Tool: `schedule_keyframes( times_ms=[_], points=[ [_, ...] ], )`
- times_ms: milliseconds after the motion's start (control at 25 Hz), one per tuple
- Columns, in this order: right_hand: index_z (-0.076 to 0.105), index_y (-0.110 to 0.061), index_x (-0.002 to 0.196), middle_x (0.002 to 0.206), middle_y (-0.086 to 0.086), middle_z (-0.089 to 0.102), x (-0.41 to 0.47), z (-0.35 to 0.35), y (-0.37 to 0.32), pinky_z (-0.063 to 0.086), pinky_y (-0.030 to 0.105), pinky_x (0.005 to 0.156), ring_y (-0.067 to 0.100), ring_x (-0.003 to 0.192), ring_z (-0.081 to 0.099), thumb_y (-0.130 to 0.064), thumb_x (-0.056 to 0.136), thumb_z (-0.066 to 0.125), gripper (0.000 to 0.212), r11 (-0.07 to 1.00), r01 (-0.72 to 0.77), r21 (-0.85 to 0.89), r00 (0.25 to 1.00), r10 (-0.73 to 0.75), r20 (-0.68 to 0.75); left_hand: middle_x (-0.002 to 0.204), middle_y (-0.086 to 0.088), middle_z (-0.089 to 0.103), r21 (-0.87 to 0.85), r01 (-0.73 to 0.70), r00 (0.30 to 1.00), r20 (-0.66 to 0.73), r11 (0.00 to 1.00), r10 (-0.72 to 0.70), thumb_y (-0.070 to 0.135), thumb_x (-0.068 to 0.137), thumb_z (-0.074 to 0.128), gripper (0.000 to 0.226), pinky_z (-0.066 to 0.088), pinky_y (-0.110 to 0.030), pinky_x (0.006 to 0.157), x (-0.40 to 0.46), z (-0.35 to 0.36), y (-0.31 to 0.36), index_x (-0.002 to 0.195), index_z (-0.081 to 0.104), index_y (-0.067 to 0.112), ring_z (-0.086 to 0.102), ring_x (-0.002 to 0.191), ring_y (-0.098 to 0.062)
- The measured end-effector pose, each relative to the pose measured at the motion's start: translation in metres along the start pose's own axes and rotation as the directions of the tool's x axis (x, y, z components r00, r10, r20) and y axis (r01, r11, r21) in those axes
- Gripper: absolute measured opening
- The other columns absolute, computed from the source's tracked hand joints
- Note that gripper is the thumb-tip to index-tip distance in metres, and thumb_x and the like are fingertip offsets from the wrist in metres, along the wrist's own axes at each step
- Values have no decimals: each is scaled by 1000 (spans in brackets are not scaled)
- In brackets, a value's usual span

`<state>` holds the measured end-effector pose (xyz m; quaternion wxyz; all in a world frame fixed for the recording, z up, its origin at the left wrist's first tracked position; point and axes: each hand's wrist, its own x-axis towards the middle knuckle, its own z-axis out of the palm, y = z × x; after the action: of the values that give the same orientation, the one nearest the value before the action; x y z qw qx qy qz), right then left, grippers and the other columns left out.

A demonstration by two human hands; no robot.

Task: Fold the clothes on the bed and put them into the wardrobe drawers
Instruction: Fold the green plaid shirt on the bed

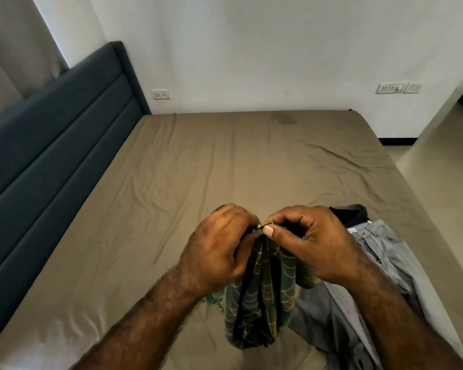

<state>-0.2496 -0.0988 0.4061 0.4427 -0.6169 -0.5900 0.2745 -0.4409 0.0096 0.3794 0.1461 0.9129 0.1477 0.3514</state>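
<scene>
White walls, a dark blue padded headboard [64,124] off to one side, and a wide bed [198,161] under an olive-brown sheet, wrinkled all over. And both hands are up together over the near edge: the left hand [219,247] and the right hand [313,241] meet at the top of a green checked garment [257,311], fingers curled in tight, the right thumb pinching a bit of hem or seam while the rest of the cloth hangs bunched, its lower end seeming to reach the sheet. Just beside it on the right lie grey jeans [380,257], unfolded, with something dark [350,214] tucked behind them. No wardrobe in sight. The risk, I'd say: with so small a pinch on so much hanging fabric, the edge could slip free, or the hanging folds could stay twisted and give a crooked fold. The dangling end might also catch on the jeans.
</scene>
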Motion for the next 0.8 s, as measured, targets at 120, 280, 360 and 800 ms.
schedule_keyframes(
  times_ms=[120, 280, 360, 800],
  points=[
    [81, -23, 97, 82, -14, 70, 1, 4, 3, 57, 33, 67, 9, 77, 69, -24, 98, 73, 8, 949, 186, -254, 972, -216, -95, 95, -8, 69, 176, -119, 993, 34, 977, 115, 15, 101, 57, 19, 52, -38, 81, 9, -5, -1, 102, 70, 2, 63, 85, -25],
    [77, -12, 98, 84, 0, 67, -1, 15, 11, 52, 41, 69, 22, 72, 61, -21, 100, 67, 13, 750, 259, -609, 847, -479, -229, 99, 2, 70, -33, 154, 988, -29, 988, -155, 17, 101, 62, 18, 54, -29, 83, 14, -4, 17, 115, 69, 8, 66, 89, -12],
    [78, -2, 101, 89, 11, 72, -5, 20, 17, 55, 42, 72, 29, 76, 66, -15, 99, 69, 16, 657, 298, -692, 743, -615, -263, 103, 7, 74, -253, 295, 944, -73, 921, -322, 13, 99, 68, 23, 56, -22, 83, 14, 0, 27, 121, 71, 11, 70, 94, -5],
    [77, 7, 112, 102, 18, 76, -8, 30, 45, 58, 42, 76, 30, 86, 71, -9, 95, 75, 24, 581, 464, -668, 652, -735, -187, 101, -16, 77, -604, 524, 846, 451, 600, -285, 12, 105, 62, 21, 60, -44, 89, 29, -33, -14, 112, 75, -2, 74, 95, -34]
  ],
)
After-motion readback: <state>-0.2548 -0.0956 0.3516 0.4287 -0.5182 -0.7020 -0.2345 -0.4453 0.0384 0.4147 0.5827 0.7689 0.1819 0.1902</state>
